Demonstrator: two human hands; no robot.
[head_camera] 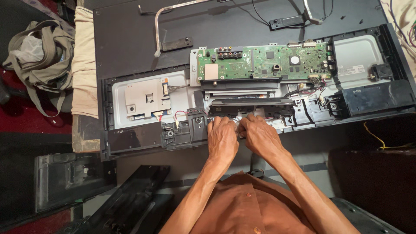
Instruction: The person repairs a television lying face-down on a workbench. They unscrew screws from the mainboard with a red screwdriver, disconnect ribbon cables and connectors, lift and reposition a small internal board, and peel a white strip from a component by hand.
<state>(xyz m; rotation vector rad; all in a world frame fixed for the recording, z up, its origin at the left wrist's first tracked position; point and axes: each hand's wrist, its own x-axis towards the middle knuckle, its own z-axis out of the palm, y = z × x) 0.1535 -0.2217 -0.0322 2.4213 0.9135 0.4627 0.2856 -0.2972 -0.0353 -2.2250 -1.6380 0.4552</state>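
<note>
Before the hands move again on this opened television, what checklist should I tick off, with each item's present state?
1. Both hands on the work: left hand and right hand rest side by side at the lower edge of the chassis: ok.
2. What the fingers pinch: hidden beneath the hands: cannot tell.
3. Green circuit board uncovered and untouched by either hand: ok.
4. Red and white wires left of the hands lie apart from the fingers: ok.
5. Removed black cover pieces lie off the chassis, near the left forearm: ok.
</note>
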